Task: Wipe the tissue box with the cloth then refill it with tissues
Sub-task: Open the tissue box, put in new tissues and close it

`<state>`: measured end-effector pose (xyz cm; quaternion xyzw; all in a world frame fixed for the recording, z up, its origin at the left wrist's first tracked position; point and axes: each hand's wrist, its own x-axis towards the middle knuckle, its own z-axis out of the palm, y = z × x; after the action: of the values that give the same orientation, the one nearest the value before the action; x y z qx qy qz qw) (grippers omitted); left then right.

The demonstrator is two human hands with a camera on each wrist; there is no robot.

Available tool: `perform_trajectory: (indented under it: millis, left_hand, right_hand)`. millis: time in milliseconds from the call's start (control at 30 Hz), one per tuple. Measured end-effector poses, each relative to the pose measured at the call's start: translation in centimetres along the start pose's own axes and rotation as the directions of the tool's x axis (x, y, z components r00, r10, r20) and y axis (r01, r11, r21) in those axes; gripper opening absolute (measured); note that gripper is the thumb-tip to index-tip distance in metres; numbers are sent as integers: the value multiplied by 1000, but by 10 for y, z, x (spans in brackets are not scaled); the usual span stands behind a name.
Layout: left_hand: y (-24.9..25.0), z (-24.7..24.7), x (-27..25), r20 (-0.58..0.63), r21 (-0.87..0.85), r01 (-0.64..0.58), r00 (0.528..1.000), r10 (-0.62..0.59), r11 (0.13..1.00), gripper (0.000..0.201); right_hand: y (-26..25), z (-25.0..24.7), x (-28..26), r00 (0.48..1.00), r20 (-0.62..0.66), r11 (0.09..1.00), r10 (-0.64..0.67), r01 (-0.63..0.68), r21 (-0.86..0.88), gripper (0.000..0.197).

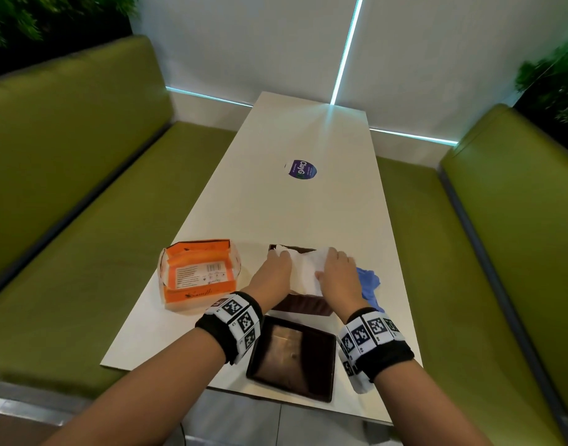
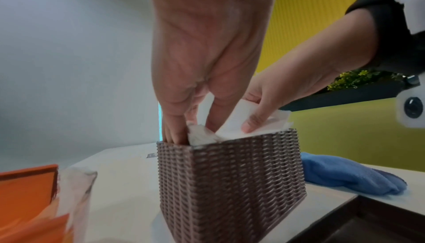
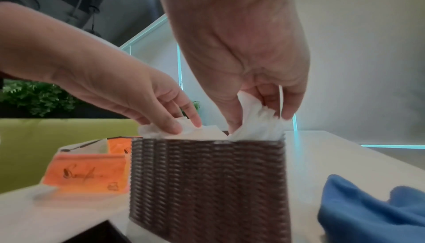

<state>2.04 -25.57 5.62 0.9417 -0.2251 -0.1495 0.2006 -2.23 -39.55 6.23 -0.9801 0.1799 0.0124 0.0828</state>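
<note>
A brown woven tissue box [image 1: 303,306] stands lidless near the table's front edge. A stack of white tissues [image 1: 305,268] sits in its open top and sticks out above the rim [image 2: 232,127]. My left hand [image 2: 195,130] reaches down at the box's left end, with the tissue edge between its thumb and fingers. My right hand [image 3: 257,119] pinches the crumpled right end of the stack between thumb and fingers. The blue cloth [image 1: 367,284] lies bunched on the table just right of the box, untouched.
An opened orange tissue pack [image 1: 199,273] lies left of the box. The dark box lid [image 1: 292,357] rests upside down at the table's front edge, between my wrists. A round sticker [image 1: 301,169] marks the table's middle. Green benches [image 1: 83,194] flank both sides.
</note>
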Motion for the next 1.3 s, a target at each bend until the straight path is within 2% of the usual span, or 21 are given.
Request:
perform_trajectory:
  millis: [33, 100, 200, 267, 333, 400, 433, 500, 600, 667, 733, 833, 900, 1000, 1133, 1200, 1300]
  left_hand:
    - [0, -1, -1, 4, 9, 5, 1000, -5, 1000, 47]
    - [-1, -2, -2, 6, 35, 5, 1000, -5, 999, 56]
    - [1, -3, -2, 10, 88, 6, 1000, -7, 996, 65]
    - [2, -5, -3, 4, 109, 3, 1000, -4, 994, 67]
    - [1, -9, -6, -32, 149, -35, 999, 40, 988, 65]
    - [-1, -15, -5, -52, 233, -98, 992, 113, 967, 63]
    - [-2, -17, -3, -36, 287, -119, 990, 134, 950, 63]
    - [-4, -22, 1, 28, 377, -123, 992, 122, 918, 59]
    - [-6, -24, 5, 132, 464, -121, 989, 67, 877, 46]
    - [-10, -23, 6, 156, 493, -121, 987, 49, 862, 42]
    - [-14, -21, 8, 156, 493, -111, 987, 37, 863, 39]
    - [-18, -16, 8, 139, 470, -101, 989, 40, 877, 33]
    - [-18, -15, 9, 133, 467, -100, 990, 42, 879, 31]
    - [-19, -16, 9, 133, 468, -94, 990, 36, 878, 26]
    - [-21, -14, 7, 124, 478, -96, 991, 40, 873, 21]
    - [-19, -12, 6, 118, 488, -99, 992, 47, 867, 23]
    - [-20, -12, 5, 123, 470, -94, 992, 41, 878, 22]
  right_hand:
    - [5, 0, 0, 999, -22, 997, -25, 23, -72, 38]
    - [12, -2, 1, 1000, 11, 995, 6, -4, -104, 38]
    - [21, -3, 1, 991, 117, 998, 61, -58, -26, 45]
    - [26, -6, 1, 991, 130, 998, 45, -50, 36, 54]
    - [31, -15, -2, 999, 39, 994, -9, 4, 109, 61]
    - [33, -27, -7, 990, -78, 985, -115, 124, 123, 55]
    - [34, -32, -10, 980, -87, 978, -180, 188, 89, 50]
    - [32, -37, -13, 966, 15, 966, -258, 258, -18, 47]
    - [30, -31, -9, 958, 189, 963, -215, 240, -126, 57]
    - [29, -23, -5, 959, 234, 970, -161, 197, -142, 57]
    - [28, -14, -4, 963, 240, 975, -125, 163, -148, 49]
    - [24, -6, -1, 968, 225, 975, -108, 147, -167, 28]
    - [23, -9, 0, 969, 220, 976, -109, 146, -164, 28]
    - [27, -19, 1, 973, 210, 984, -101, 128, -124, 46]
    - [29, -18, 0, 976, 208, 984, -65, 98, -149, 15]
    - [23, -13, -1, 971, 233, 976, -50, 97, -194, 18]
    - [20, -9, -1, 974, 222, 973, -46, 94, -210, 10]
